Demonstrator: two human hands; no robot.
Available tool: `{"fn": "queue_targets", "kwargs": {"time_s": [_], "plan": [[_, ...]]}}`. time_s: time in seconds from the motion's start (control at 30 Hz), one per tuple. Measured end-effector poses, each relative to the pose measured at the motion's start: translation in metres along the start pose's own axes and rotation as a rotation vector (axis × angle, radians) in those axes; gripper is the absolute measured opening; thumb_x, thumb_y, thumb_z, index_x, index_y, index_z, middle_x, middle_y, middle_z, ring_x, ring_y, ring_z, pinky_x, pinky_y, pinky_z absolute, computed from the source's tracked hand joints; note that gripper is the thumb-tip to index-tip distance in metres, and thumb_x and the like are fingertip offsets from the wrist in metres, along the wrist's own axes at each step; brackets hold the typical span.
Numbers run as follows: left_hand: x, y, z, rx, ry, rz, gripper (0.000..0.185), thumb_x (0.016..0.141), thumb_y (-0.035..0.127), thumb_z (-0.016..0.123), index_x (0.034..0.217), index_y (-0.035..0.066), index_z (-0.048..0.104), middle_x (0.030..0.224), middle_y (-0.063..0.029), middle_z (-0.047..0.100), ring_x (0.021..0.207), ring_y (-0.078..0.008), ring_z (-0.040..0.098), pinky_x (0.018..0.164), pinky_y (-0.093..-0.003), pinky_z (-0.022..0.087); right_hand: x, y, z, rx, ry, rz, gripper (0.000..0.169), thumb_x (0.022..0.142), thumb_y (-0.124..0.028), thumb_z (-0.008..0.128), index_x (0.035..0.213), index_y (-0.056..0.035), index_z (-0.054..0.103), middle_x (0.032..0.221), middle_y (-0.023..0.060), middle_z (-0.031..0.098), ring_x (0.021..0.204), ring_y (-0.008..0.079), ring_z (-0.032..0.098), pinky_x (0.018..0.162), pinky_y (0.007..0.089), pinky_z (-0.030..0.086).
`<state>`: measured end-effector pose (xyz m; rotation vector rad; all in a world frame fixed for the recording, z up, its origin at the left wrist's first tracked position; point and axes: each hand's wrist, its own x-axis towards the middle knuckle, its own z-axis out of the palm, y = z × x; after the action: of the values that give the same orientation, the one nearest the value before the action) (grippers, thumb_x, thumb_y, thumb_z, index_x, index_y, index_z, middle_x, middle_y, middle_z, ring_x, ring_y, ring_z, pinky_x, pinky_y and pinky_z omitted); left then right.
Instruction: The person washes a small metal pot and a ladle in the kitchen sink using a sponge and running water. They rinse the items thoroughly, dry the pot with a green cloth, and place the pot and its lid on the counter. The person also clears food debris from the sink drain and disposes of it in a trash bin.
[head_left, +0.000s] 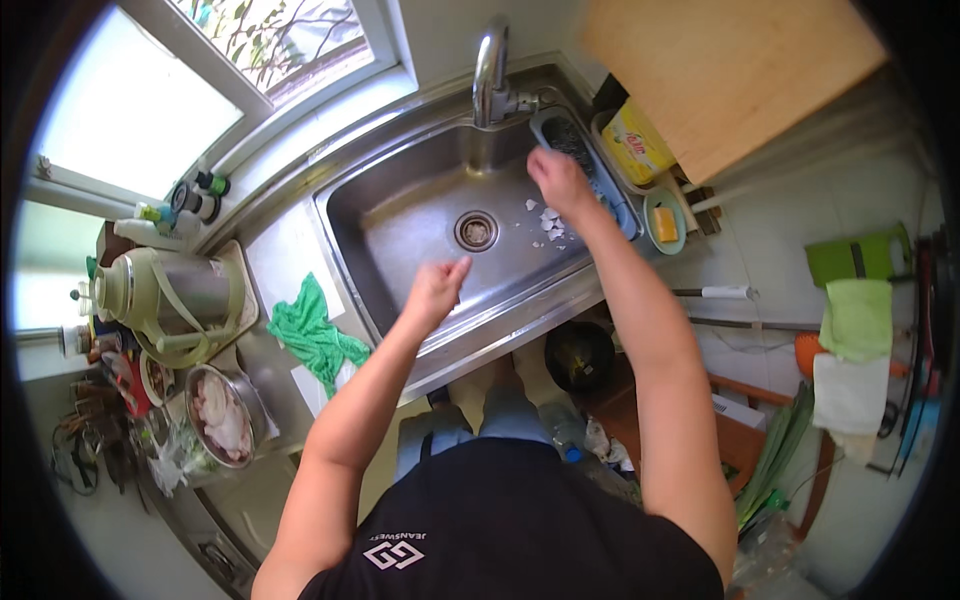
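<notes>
My left hand (437, 291), curled and slightly blurred, hovers over the near left part of the stainless steel sink (405, 217). Whether its fingers hold something cannot be told. My right hand (559, 180) is bent into a loose fist over the sink's right side, next to the blue plastic strainer basket (619, 210); its palm side is hidden. White shell-like fragments (553, 223) lie on the sink floor below the right hand. Pale bits sit in the drain strainer (476, 232). The chrome faucet (487, 75) stands at the back, and no water stream shows.
A green cloth (311, 330) lies on the left counter, near a thermos jug (187, 289) and a metal bowl of raw poultry (221, 416). Right of the sink are a yellow package (637, 142) and a soap dish (679, 240). A wooden panel (742, 67) juts out at upper right.
</notes>
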<state>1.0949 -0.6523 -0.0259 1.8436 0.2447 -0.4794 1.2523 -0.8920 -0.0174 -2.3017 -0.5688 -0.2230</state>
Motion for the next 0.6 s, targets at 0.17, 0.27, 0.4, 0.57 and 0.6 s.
{"fn": "queue_targets", "kwargs": {"time_s": [0.17,0.27,0.4,0.57,0.6], "plan": [[0.016,-0.003,-0.041,-0.116,0.189,-0.022,0.017,0.091,0.015,0.061,0.088,-0.002,0.060,0.076,-0.0051,0.064,0.065,-0.0120,0.062,0.054,-0.0271,0.050,0.100,0.059,0.046,0.141,-0.171,0.183,0.015,0.085,-0.017,0.060,0.090,-0.0029,0.062,0.077,0.0169,0.066,0.075,0.0356,0.065,0.061,0.0417,0.050],[0.002,-0.033,-0.044,-0.161,0.256,-0.103,0.012,0.089,0.010,0.063,0.094,-0.001,0.059,0.078,-0.0043,0.064,0.067,-0.0119,0.062,0.056,-0.0263,0.050,0.070,0.104,0.101,0.337,-0.476,0.677,0.012,0.080,-0.013,0.064,0.089,-0.0052,0.064,0.068,0.0050,0.062,0.055,0.0159,0.059,0.050,0.0322,0.050],[-0.012,-0.075,-0.020,-0.287,0.171,-0.257,0.011,0.090,0.011,0.063,0.094,0.001,0.060,0.078,-0.0028,0.063,0.069,-0.0099,0.061,0.058,-0.0246,0.049,-0.030,0.181,0.158,-0.357,-0.456,1.161,0.076,0.076,-0.034,0.075,0.136,-0.0062,0.040,0.125,0.0217,0.058,0.114,0.0318,0.058,0.092,0.0415,0.049],[-0.011,-0.082,-0.009,-0.354,0.087,-0.351,0.012,0.091,0.012,0.062,0.095,0.001,0.060,0.078,-0.0025,0.062,0.072,-0.0098,0.061,0.061,-0.0239,0.048,-0.066,0.217,0.176,-0.061,0.032,1.707,0.075,0.080,-0.040,0.070,0.139,-0.0129,0.033,0.131,0.0185,0.052,0.115,0.0351,0.054,0.095,0.0456,0.046],[-0.007,-0.080,-0.010,-0.341,0.072,-0.359,0.012,0.091,0.012,0.062,0.095,0.001,0.060,0.078,-0.0026,0.062,0.072,-0.0098,0.061,0.062,-0.0240,0.048,-0.073,0.223,0.189,-0.190,0.149,1.693,0.072,0.080,-0.041,0.070,0.138,-0.0154,0.035,0.130,0.0174,0.051,0.115,0.0355,0.052,0.095,0.0463,0.045]]}}
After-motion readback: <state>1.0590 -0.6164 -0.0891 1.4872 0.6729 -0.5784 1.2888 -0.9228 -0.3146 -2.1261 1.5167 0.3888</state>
